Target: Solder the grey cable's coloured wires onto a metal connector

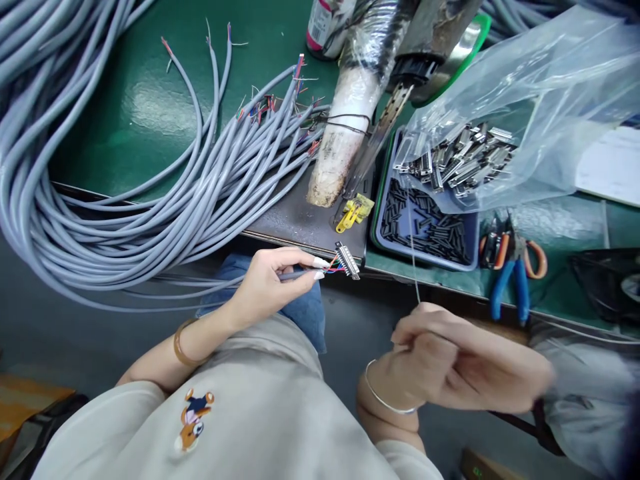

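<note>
Between thumb and fingers, my left hand (pixel 273 280) pinches a grey cable near its stripped end. Red and blue wires run from that end to a metal connector (pixel 347 261), which sticks out past the fingertips at the bench edge. To the right, my right hand (pixel 465 360) is raised off the bench, partly blurred, its fingers pinching a thin pale wire (pixel 413 253) that stretches up toward the blue tray. A yellow clip (pixel 354 212) lies on the bench just beyond the connector.
A large bundle of grey cables (pixel 200 200) covers the left. A wrapped white tube (pixel 345 127) stands behind the clip. Right of it, a blue tray (pixel 473 260) holds black sleeves beneath a plastic bag (pixel 550 87) of metal connectors. Pliers (pixel 513 273) lie near the bench edge.
</note>
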Available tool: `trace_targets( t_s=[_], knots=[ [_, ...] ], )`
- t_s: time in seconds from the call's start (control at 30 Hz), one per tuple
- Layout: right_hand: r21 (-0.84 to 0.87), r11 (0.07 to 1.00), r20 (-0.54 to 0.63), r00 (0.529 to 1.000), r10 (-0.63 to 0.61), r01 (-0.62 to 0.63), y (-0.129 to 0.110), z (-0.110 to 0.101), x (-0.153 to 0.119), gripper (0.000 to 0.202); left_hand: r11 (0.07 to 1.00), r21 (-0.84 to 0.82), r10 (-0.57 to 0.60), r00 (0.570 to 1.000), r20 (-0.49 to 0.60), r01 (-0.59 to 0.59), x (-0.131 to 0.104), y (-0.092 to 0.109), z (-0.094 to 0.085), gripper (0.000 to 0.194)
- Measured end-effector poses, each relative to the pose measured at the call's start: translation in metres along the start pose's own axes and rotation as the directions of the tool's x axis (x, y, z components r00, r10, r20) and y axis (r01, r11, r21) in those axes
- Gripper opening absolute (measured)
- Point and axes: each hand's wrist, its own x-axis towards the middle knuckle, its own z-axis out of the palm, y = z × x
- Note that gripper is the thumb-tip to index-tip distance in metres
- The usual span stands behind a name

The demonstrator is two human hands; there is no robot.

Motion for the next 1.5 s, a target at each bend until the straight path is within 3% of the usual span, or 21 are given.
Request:
trace_targets(
  t_s=[0.1, 0.23, 0.33, 0.43, 0.5, 0.57, 0.7, 0.8, 0.9, 1.0, 1.1, 1.2, 1.27, 1.33, 1.43, 1.5],
  knots=[
    [-0.147, 0.989, -0.010, 1.000, 0.003, -0.004, -0.014, 0.004, 0.007, 0.014, 0.999, 0.024, 0.038, 0.999, 0.011, -0.038, -0.001, 0.000, 0.000, 0.014],
    [-0.178, 0.982, 0.147, 0.985, 0.088, -0.061, -0.016, 0.019, 0.023, 0.021, 0.999, 0.024, 0.032, 0.999, 0.029, -0.033, -0.003, -0.003, 0.000, 0.016],
    [-0.114, 0.991, 0.140, 0.986, 0.091, -0.075, -0.010, 0.025, 0.024, 0.023, 0.997, 0.070, 0.040, 0.999, -0.027, -0.038, -0.007, -0.008, 0.000, 0.019],
    [-0.136, 0.985, -0.020, 0.994, -0.108, 0.104, -0.003, 0.031, 0.019, 0.031, 0.979, 0.138, 0.161, 0.983, -0.087, -0.149, -0.012, -0.009, 0.002, 0.013],
    [-0.187, 0.940, -0.130, 0.942, -0.311, 0.285, 0.001, 0.036, 0.017, 0.039, 0.972, 0.134, 0.200, 0.979, -0.049, -0.192, -0.013, -0.006, 0.001, 0.016],
    [-0.173, 0.928, -0.190, 0.914, -0.359, 0.329, 0.006, 0.041, 0.016, 0.042, 0.994, 0.036, 0.100, 0.993, 0.055, -0.103, -0.013, 0.000, -0.001, 0.027],
    [0.029, 0.999, -0.148, 0.988, -0.035, 0.040, 0.007, 0.046, 0.016, 0.024, 0.951, -0.211, -0.176, 0.957, 0.230, 0.225, -0.009, 0.013, -0.012, 0.046],
    [0.059, 0.998, -0.042, 0.999, 0.015, -0.012, -0.001, 0.045, 0.017, 0.015, 0.919, -0.272, -0.222, 0.944, 0.244, 0.286, -0.006, 0.017, -0.018, 0.048],
    [-0.045, 0.995, 0.125, 0.988, -0.088, 0.094, -0.012, 0.048, 0.020, 0.010, 0.920, -0.279, -0.217, 0.951, 0.219, 0.275, -0.007, 0.014, -0.016, 0.046],
    [-0.176, 0.958, 0.190, 0.963, -0.192, 0.225, -0.019, 0.048, 0.022, 0.013, 0.958, -0.232, -0.149, 0.982, 0.113, 0.171, -0.013, 0.005, -0.010, 0.033],
    [-0.266, 0.903, 0.214, 0.935, -0.284, 0.336, -0.020, 0.038, 0.023, 0.014, 0.996, -0.003, 0.086, 0.996, -0.021, -0.086, -0.019, -0.006, -0.002, 0.014],
    [-0.300, 0.886, 0.196, 0.931, -0.307, 0.355, -0.013, 0.014, 0.025, 0.011, 0.863, 0.319, 0.423, 0.906, -0.034, -0.391, -0.023, -0.013, 0.006, 0.009],
    [-0.353, 0.910, -0.021, 0.970, -0.241, 0.219, -0.003, -0.006, 0.032, 0.014, 0.738, 0.473, 0.554, 0.832, -0.018, -0.481, -0.024, -0.018, 0.012, 0.010],
    [-0.421, 0.907, -0.206, 0.970, -0.130, 0.032, 0.014, -0.022, 0.047, 0.014, 0.641, 0.577, 0.608, 0.793, 0.019, -0.505, -0.024, -0.024, 0.019, 0.012],
    [-0.557, 0.830, 0.021, 0.999, -0.033, 0.039, 0.049, -0.033, 0.079, 0.014, 0.544, 0.640, 0.578, 0.795, 0.183, -0.543, -0.026, -0.033, 0.028, 0.023],
    [-0.565, 0.824, 0.050, 0.998, -0.028, 0.052, 0.075, -0.033, 0.098, 0.019, 0.594, 0.561, 0.494, 0.812, 0.311, -0.576, -0.026, -0.037, 0.027, 0.029]
  ],
)
